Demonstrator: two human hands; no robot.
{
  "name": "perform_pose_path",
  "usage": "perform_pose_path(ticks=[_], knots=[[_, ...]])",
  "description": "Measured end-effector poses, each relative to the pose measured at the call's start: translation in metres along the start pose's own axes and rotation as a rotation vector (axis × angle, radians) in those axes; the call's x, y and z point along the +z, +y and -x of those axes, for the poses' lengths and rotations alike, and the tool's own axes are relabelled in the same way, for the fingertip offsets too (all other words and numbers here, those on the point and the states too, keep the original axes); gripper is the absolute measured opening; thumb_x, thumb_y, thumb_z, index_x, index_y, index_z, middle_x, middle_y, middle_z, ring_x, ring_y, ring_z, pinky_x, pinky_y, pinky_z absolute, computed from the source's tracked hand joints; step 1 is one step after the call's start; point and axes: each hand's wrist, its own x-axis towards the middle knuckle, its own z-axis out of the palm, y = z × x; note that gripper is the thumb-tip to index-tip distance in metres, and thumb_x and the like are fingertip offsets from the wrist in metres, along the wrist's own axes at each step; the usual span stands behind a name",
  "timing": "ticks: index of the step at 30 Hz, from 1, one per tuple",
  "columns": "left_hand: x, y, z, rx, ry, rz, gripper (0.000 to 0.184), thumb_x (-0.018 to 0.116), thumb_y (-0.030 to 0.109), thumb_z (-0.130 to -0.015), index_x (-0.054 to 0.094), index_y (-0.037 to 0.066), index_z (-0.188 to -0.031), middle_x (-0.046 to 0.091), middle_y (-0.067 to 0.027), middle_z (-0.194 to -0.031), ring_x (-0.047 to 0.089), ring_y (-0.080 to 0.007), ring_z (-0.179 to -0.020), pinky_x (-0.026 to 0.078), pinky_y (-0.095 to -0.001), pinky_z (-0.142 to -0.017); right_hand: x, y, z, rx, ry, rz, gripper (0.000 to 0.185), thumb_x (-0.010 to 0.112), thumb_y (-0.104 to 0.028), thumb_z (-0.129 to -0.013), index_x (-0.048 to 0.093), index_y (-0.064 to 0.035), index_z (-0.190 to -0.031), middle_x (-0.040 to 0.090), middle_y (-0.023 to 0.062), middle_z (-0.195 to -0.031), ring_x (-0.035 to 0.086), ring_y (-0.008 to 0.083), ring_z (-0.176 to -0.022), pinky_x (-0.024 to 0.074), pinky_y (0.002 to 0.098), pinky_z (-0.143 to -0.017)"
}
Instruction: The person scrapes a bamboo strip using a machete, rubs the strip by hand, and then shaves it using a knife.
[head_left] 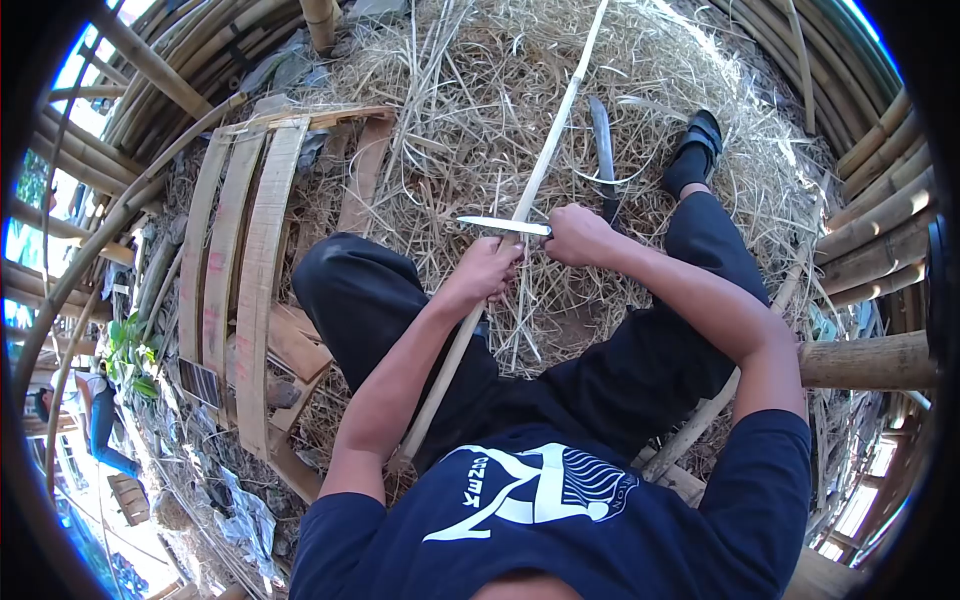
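Head view: the left hand (487, 270) was clamped around a long, pale bamboo strip (550, 145), while the right hand (578, 235) was closed on the handle of a silver-bladed knife (495, 223), its blade across the strip. Straw-coloured shavings (470, 130) covered the ground, suggesting whittling well underway; how much shaping remained could not be told. A broad-bladed machete (602, 140) lay on them. The slatted wooden crate (265, 250) stood beside the left knee, contents unclear.

A machete (602, 145) obstructs space beyond the right hand (580, 236).
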Motion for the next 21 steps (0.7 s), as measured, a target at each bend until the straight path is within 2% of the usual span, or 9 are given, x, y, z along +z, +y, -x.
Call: perform_pose_path(ticks=[2, 8, 10, 15, 21], knots=[[-0.002, -0.003, -0.004, 0.021, 0.089, -0.073, 0.020, 0.050, 0.022, -0.096, 0.054, 0.005, -0.086, 0.037, 0.0066, -0.054, 0.032, -0.0030, -0.036, 0.026, -0.0223, -0.033, 0.004, 0.000, 0.001, 0.000, 0.007, -0.002, 0.026, 0.058, -0.017, -0.069, 0.065, 0.0080, -0.072, 0.064, 0.0274, -0.072, 0.065, 0.0413, -0.073, 0.0540, 0.0465, -0.072], [0.002, 0.002, 0.001, -0.007, 0.093, -0.014, 0.017, 0.052, 0.019, -0.095, 0.056, 0.004, -0.089, 0.036, 0.0070, -0.054, 0.029, -0.0023, -0.037, 0.022, -0.0218, -0.033, 0.014, -0.002, 0.002, -0.033, -0.012, -0.057, 0.025, 0.055, -0.016, -0.069, 0.064, 0.0077, -0.071, 0.062, 0.0287, -0.070, 0.065, 0.0419, -0.073, 0.0539, 0.0473, -0.071], [-0.002, 0.000, -0.002, -0.033, 0.033, -0.008, 0.018, 0.051, 0.019, -0.096, 0.055, 0.003, -0.089, 0.036, 0.0067, -0.055, 0.029, -0.0022, -0.037, 0.022, -0.0222, -0.034, 0.014, -0.003, 0.000, -0.017, -0.025, -0.046, 0.026, 0.054, -0.016, -0.069, 0.064, 0.0079, -0.071, 0.062, 0.0287, -0.070, 0.065, 0.0420, -0.072, 0.0539, 0.0470, -0.071], [0.002, 0.003, 0.000, -0.056, 0.063, -0.019, 0.019, 0.050, 0.019, -0.097, 0.055, 0.003, -0.090, 0.036, 0.0067, -0.056, 0.028, -0.0023, -0.038, 0.023, -0.0224, -0.035, 0.018, 0.000, 0.000, -0.034, -0.004, -0.026, 0.025, 0.054, -0.016, -0.069, 0.063, 0.0080, -0.070, 0.063, 0.0279, -0.071, 0.065, 0.0414, -0.073, 0.0544, 0.0462, -0.071], [0.009, -0.002, 0.000, -0.027, 0.087, -0.051, 0.017, 0.052, 0.022, -0.097, 0.054, 0.006, -0.094, 0.037, 0.0072, -0.059, 0.031, -0.0023, -0.041, 0.024, -0.0223, -0.036, 0.031, 0.010, -0.011, -0.053, 0.076, -0.007, 0.026, 0.060, -0.021, -0.070, 0.063, 0.0048, -0.068, 0.064, 0.0263, -0.073, 0.066, 0.0396, -0.075, 0.0547, 0.0447, -0.070]])
